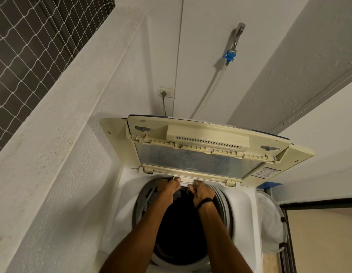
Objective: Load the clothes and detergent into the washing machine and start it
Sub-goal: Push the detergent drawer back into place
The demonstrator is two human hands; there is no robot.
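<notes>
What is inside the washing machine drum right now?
The drum looks mostly black; dark fabric shows at its upper left edge. Both forearms cover part of the opening, so the load and any detergent cannot be judged.

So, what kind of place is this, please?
Probably a home laundry corner, perhaps on a balcony. A top-loading washing machine stands open against the wall, its hose runs to a wall tap, and netting covers the opening on the left.

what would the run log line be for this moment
lid: open | left hand and right hand: on white part at rear rim of drum | grip: unclear | drum contents: too dark
</notes>
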